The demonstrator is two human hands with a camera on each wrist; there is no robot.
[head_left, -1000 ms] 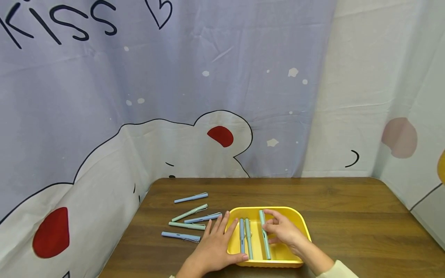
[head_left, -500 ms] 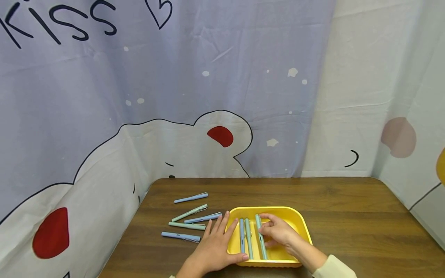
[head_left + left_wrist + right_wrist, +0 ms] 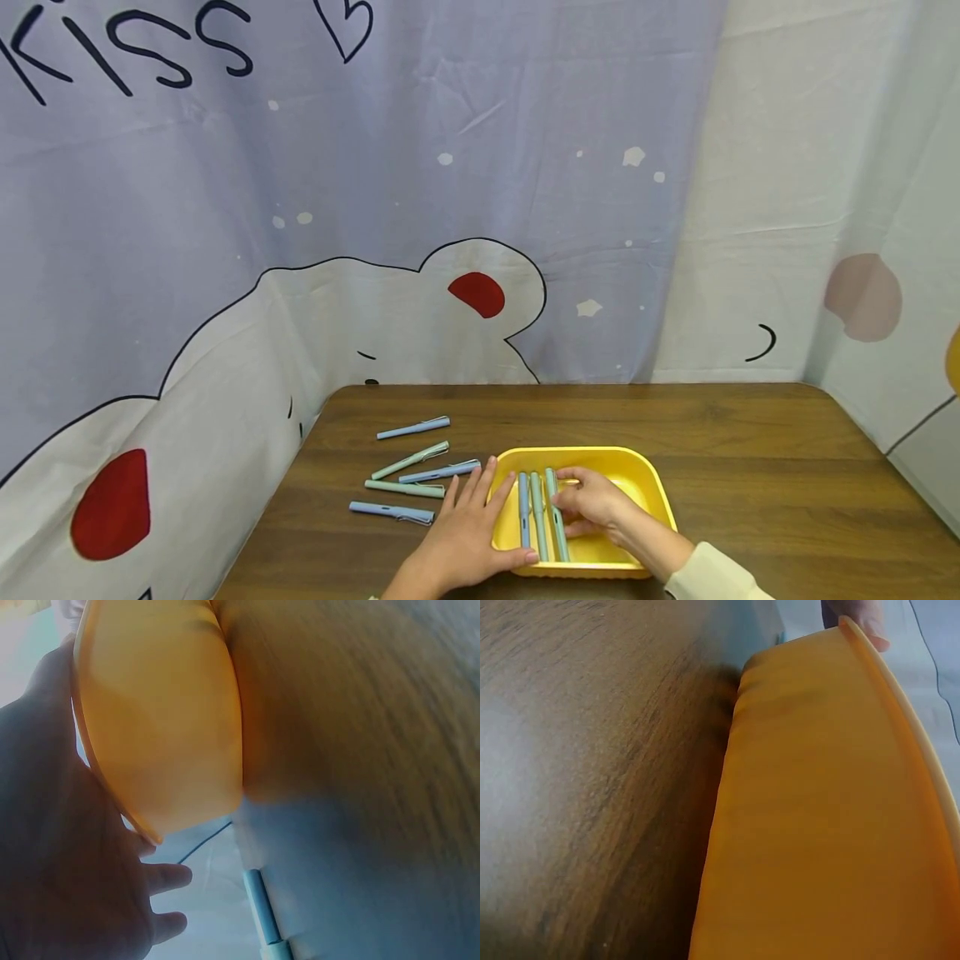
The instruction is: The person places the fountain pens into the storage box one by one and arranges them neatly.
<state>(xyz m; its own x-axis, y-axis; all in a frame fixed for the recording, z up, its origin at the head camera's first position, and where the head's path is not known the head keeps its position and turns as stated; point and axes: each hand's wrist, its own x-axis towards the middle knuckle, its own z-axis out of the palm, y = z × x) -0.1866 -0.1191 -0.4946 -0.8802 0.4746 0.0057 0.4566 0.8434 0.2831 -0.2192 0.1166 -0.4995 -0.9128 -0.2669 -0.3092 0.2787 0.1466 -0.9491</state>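
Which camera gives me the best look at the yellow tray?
The head view: it shows the tray from above, nearly whole, with three pens inside. Both wrist views show only part of its outside, close up.

- A brown wood-grain desk point(image 3: 765, 467) with rounded far corners stands before a wall of hanging, lightly creased printed cloth point(image 3: 585, 92).
- Black lettering, "kiss" point(image 3: 97, 57), and an outlined heart point(image 3: 346, 33) top the lavender-blue section.
- White cartoon shapes point(image 3: 337, 308) with red patches point(image 3: 477, 295) fill the lower left; white stars point(image 3: 633, 157) dot the blue.
- A pink patch point(image 3: 864, 297) and a partly visible yellow shape point(image 3: 953, 358) mark the white section at right.
- Pale light glints off the desktop in the right wrist view.
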